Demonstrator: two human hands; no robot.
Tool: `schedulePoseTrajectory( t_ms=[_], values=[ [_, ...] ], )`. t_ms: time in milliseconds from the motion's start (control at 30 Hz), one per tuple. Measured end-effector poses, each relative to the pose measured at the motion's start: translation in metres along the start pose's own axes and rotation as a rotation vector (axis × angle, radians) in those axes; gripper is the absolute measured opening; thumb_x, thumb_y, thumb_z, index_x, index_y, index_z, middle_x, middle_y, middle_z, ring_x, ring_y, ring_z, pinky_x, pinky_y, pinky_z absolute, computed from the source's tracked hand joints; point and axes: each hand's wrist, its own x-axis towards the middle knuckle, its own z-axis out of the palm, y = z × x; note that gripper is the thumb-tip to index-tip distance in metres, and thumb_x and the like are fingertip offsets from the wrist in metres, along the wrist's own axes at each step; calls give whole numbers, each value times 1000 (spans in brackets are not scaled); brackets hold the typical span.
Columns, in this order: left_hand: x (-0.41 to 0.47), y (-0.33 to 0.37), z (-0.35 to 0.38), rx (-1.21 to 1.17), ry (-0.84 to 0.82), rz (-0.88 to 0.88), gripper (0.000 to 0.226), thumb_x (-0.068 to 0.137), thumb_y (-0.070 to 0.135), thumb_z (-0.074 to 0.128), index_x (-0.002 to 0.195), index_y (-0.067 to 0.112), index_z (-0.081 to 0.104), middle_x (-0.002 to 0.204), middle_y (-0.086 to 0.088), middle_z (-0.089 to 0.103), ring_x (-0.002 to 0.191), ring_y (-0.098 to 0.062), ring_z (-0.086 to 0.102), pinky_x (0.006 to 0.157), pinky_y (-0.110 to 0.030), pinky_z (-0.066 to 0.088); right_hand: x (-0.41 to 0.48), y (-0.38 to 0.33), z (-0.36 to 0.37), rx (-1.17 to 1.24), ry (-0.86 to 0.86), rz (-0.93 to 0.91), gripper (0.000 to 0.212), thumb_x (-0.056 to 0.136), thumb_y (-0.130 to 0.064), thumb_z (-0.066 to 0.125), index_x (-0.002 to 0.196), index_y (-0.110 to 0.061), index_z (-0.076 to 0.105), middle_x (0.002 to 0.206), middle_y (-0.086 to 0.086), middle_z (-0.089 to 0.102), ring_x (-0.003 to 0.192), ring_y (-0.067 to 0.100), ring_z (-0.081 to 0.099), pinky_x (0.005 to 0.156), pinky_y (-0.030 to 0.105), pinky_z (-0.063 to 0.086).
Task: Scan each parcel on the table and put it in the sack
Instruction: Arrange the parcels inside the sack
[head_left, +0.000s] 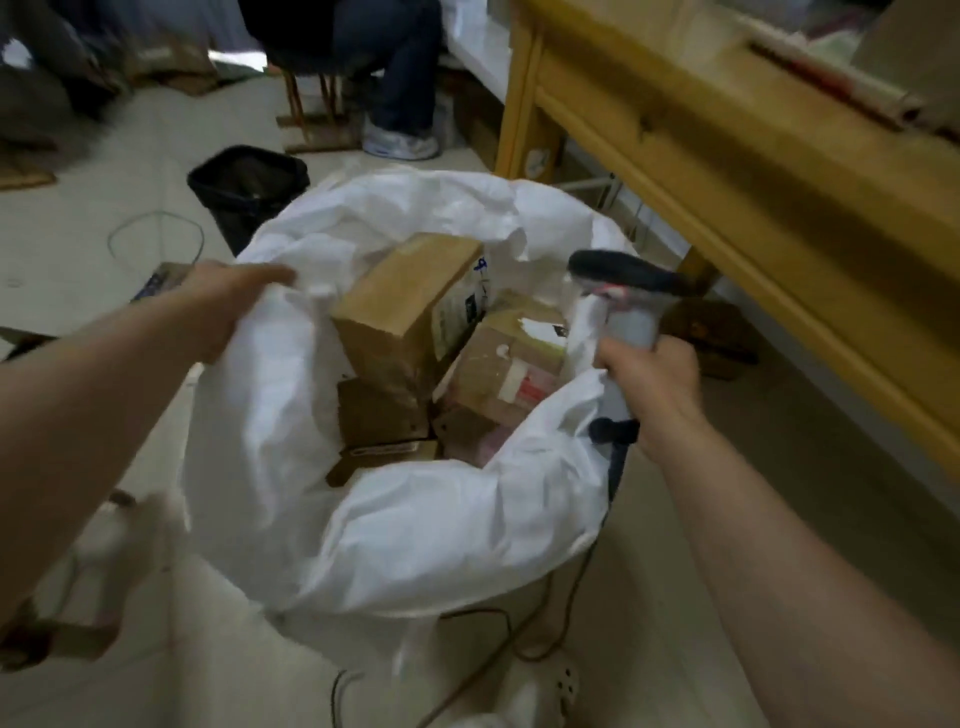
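A big white sack (415, 525) stands open on the floor in the middle of the head view. Inside lie several brown cardboard parcels: a tall box (400, 306) leaning at the back, a taped box (506, 364) to its right, and darker flat ones (379, 421) below. My left hand (228, 306) grips the sack's left rim. My right hand (652, 379) grips the grey handle of a barcode scanner (623, 291) at the sack's right rim, with a fold of sack cloth pinched against it. The scanner's dark head points left.
A yellow wooden table (753, 171) runs along the right, its leg just behind the sack. A black bin (247, 189) stands behind the sack at the left. A seated person's legs (400, 93) are at the back. Cables (519, 634) and a power strip (563, 686) lie on the floor by the sack.
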Motion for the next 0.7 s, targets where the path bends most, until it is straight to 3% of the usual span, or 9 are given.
schedulePoseTrajectory(
  t_ms=[100,167,267,333,367,433,533,600,700],
  values=[
    [-66,16,-15,84,-27,-43,47,85,24,72,120,0,52,103,-20,61,93,-34,63,90,-48,51,-13,-16,6,-110,-94,60,43,71,-6,66,112,-2,54,94,17,58,82,31,58,65,36,51],
    [-74,31,-26,56,23,30,50,88,26,70,122,-5,51,107,-22,61,98,-37,63,87,-49,53,-16,-34,8,-50,-51,31,44,67,-10,67,109,-4,56,101,21,61,89,37,61,75,44,55],
    [-80,50,-44,-9,37,40,70,62,53,84,105,4,56,89,-15,62,76,-28,62,63,-39,51,-24,-45,9,-49,-16,-27,42,67,-20,70,106,-11,57,93,11,61,87,31,60,75,44,55],
    [-73,33,-49,20,-93,-52,92,36,49,92,112,9,60,104,-18,67,89,-29,66,77,-42,55,-32,-30,10,-134,-114,50,37,76,-13,68,110,-11,53,89,9,57,83,27,58,67,38,51],
    [-75,20,-47,59,-139,-60,94,38,40,95,119,10,57,112,-17,66,97,-31,66,85,-45,54,-35,-21,11,-178,-160,88,37,78,-8,68,112,-9,52,91,10,57,84,27,58,69,39,51],
    [-87,13,-44,148,-98,36,81,58,24,91,126,7,52,112,-16,61,101,-33,62,87,-46,54,-39,-14,14,-191,-148,103,40,78,-5,66,115,-5,53,97,14,59,87,28,59,75,40,50],
    [-86,31,-47,151,127,202,50,81,21,77,122,0,58,98,-15,60,86,-30,58,76,-38,48,-33,-16,13,-116,-67,36,38,79,-11,67,115,-7,54,102,13,59,89,29,58,63,35,49],
    [-85,33,-56,-76,1,148,56,73,29,81,119,4,60,105,-14,66,84,-28,63,70,-37,50,-31,-10,8,-53,-58,34,36,78,-11,69,110,-8,53,103,12,59,87,27,57,58,32,47],
    [-88,-3,-44,162,-292,-65,81,38,26,94,108,4,62,104,-15,69,91,-31,67,70,-36,54,-36,26,8,-244,-175,181,34,74,-5,70,105,-3,57,97,13,62,83,26,60,63,35,50]
  ],
)
